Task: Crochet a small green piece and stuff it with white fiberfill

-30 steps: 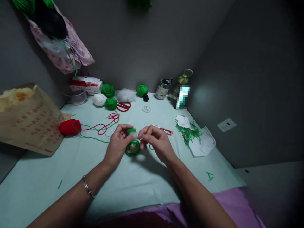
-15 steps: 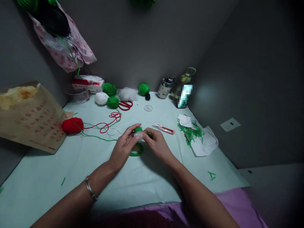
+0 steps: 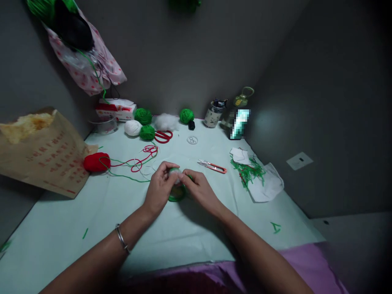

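Near the middle of the table, my left hand (image 3: 161,185) is wrapped round a small green knitted piece (image 3: 174,170) with white stuffing (image 3: 177,178) at it. My right hand (image 3: 197,185) meets it from the right, its thumb and forefinger pinched at the stuffing. The fingers hide much of the piece. Just below the hands lies a round green-rimmed item (image 3: 177,199). Orange thread snips (image 3: 212,166) rest to the right of the hands. A green strand (image 3: 128,178) runs left towards a red yarn ball (image 3: 96,162).
Behind are green yarn balls (image 3: 143,116), a white ball (image 3: 132,128), fluffy stuffing (image 3: 167,122), red-handled scissors (image 3: 163,136) and a pen cup (image 3: 213,114). A paper bag (image 3: 55,159) stands left. Green yarn scraps (image 3: 249,171) lie right, by a white cloth (image 3: 268,185).
The view has shifted slightly. My left fingers have curled closer round the piece, and my right fingers have moved a little left against the white stuffing.
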The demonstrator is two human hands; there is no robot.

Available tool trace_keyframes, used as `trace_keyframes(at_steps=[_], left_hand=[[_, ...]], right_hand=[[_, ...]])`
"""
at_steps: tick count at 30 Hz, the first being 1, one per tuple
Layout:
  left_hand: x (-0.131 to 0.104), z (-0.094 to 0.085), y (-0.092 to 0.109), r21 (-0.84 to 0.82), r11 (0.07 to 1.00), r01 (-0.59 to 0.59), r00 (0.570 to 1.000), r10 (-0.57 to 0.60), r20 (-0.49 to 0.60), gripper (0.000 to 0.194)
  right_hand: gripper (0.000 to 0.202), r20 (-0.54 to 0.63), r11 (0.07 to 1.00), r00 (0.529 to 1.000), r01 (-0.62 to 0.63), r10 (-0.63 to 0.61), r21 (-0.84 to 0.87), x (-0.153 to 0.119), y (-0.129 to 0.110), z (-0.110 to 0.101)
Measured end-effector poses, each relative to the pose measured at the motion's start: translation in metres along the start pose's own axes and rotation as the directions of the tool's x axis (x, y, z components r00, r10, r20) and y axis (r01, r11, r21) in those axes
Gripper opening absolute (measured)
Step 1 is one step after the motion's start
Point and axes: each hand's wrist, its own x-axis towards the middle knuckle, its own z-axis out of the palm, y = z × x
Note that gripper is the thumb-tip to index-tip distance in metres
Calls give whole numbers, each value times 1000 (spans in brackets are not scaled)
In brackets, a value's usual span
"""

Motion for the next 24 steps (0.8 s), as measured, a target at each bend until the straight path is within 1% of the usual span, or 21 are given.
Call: trace_keyframes(at_steps=[1, 3, 6, 9, 11, 14, 18, 21, 24], left_hand=[[-1, 1, 0, -3, 1000, -11, 1000, 11, 7, 21], [-4, 2, 1, -11, 1000, -25, 999, 26, 27, 24], [-8, 0, 3, -28, 999, -25, 998, 27, 63, 29], [-10, -4, 5, -60, 998, -5, 995, 11, 104, 31], [-9, -6, 5, -81, 997, 12, 993, -2, 120, 32], [-7, -6, 1, -98, 995, 32, 993, -21, 115, 32], [-4, -4, -4, -93, 995, 44, 996, -36, 82, 31], [-2, -3, -3, -55, 998, 25, 999, -23, 39, 28], [-1, -4, -1, 20, 1000, -21, 1000, 21, 14, 24]], right_hand=[[39, 2, 999, 1000, -17, 17, 41, 2, 1, -2], [39, 0, 997, 1000, -29, 29, 70, 5, 4, -4], [38, -32, 998, 999, -30, 32, 60, 8, 5, -6], [37, -71, 999, 997, -25, 28, 35, 8, 6, -7], [37, -77, 1000, 997, -21, 22, 15, 7, 6, -7], [36, -79, 1000, 997, -12, 10, -27, 6, 7, -7], [33, -100, 993, 995, 16, -28, -113, 2, 6, -4], [31, -48, 990, 997, 52, -59, -131, -1, 1, -3], [36, 46, 997, 997, 62, -60, -41, -2, -4, -5]])
